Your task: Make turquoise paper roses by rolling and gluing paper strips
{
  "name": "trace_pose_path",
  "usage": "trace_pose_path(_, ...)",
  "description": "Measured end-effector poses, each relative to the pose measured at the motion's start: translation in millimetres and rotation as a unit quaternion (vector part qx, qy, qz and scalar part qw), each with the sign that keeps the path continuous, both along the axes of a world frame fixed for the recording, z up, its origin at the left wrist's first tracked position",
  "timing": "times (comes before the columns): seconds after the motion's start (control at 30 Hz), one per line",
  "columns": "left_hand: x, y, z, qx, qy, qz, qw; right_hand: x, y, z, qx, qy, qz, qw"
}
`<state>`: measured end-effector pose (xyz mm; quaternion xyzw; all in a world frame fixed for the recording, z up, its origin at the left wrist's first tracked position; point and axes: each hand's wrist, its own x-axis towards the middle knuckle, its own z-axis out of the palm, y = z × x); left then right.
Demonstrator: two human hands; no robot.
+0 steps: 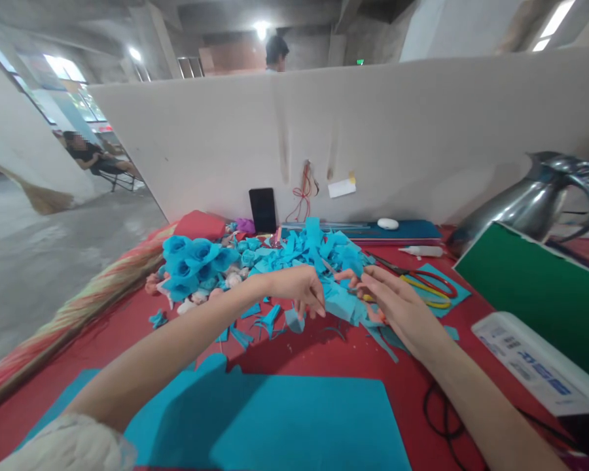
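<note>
My left hand (pixel 304 288) hangs over the table, its fingers bent down and pinched together. A small piece of blue crepe paper (pixel 293 321) shows at its fingertips. To the right, my right hand (pixel 397 304) has its fingers curled around a pair of scissors; a thin blade (pixel 329 266) points up and left from them, and a bit of yellow handle shows below. Most of these scissors is hidden by the fingers. Just beyond both hands lies a heap of cut blue paper pieces (pixel 299 252). Blue paper flowers (pixel 194 261) are bunched at the left.
A large blue sheet (pixel 275 418) covers the near part of the red table (pixel 324 360). Scissors with red and yellow handles (pixel 439 288) lie at right, near a glue bottle (pixel 422 251), a metal jug (pixel 525 203) and a green board (pixel 535 281). A phone (pixel 263 210) leans on the partition.
</note>
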<state>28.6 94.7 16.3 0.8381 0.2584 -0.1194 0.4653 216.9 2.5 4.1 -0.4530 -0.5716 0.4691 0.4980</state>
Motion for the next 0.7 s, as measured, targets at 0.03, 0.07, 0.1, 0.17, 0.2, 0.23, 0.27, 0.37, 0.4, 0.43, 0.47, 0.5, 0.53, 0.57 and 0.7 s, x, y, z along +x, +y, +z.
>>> trace_pose_path(0.03, 2, -4, 3.7, 0.004, -0.010, 0.004, 1.000, -1, 2, -5.3, 0.000, 0.009, 0.004, 1.000)
trace_pose_path(0.07, 4, -7, 7.7, 0.009, -0.022, 0.008, 1.000, -3, 3, -9.6, -0.002, 0.018, 0.011, 1.000)
trace_pose_path(0.1, 5, -10, 11.5, 0.012, -0.037, 0.011, 0.999, -4, 4, -12.6, -0.008, 0.028, 0.022, 0.999)
trace_pose_path(0.17, 5, -12, 17.3, 0.019, -0.069, 0.017, 0.997, -8, 4, -14.6, -0.023, 0.046, 0.050, 0.997)
trace_pose_path(0.2, 3, -11, 18.7, 0.028, -0.086, 0.024, 0.996, -8, 3, -13.9, -0.033, 0.054, 0.064, 0.996)
trace_pose_path(0.23, 2, -8, 19.0, 0.043, -0.103, 0.039, 0.993, -8, 2, -12.4, -0.045, 0.059, 0.078, 0.994)
trace_pose_path(0.27, -1, -4, 18.2, 0.068, -0.124, 0.067, 0.988, -7, 2, -10.5, -0.060, 0.062, 0.088, 0.992)
trace_pose_path(0.37, -10, 13, 10.3, 0.175, -0.175, 0.194, 0.949, 0, 1, -4.6, -0.098, 0.064, 0.099, 0.988)
trace_pose_path(0.4, -13, 18, 6.7, 0.207, -0.182, 0.230, 0.933, 2, 1, -2.9, -0.102, 0.063, 0.097, 0.988)
trace_pose_path(0.43, -16, 22, 3.0, 0.232, -0.184, 0.256, 0.920, 3, 1, -1.5, -0.101, 0.060, 0.093, 0.989)
trace_pose_path(0.47, -18, 24, -0.3, 0.251, -0.184, 0.273, 0.910, 4, 1, -0.3, -0.096, 0.055, 0.088, 0.990)
trace_pose_path(0.5, -20, 24, -3.2, 0.264, -0.184, 0.283, 0.904, 4, 2, 0.6, -0.090, 0.046, 0.082, 0.991)
trace_pose_path(0.53, -22, 24, -5.3, 0.272, -0.185, 0.287, 0.900, 4, 2, 1.1, -0.082, 0.033, 0.074, 0.993)
trace_pose_path(0.57, -24, 22, -6.7, 0.276, -0.187, 0.286, 0.898, 3, 2, 1.0, -0.076, 0.017, 0.062, 0.995)
trace_pose_path(0.7, -27, 14, -4.4, 0.248, -0.199, 0.262, 0.911, -1, 2, -2.4, -0.044, -0.047, -0.012, 0.998)
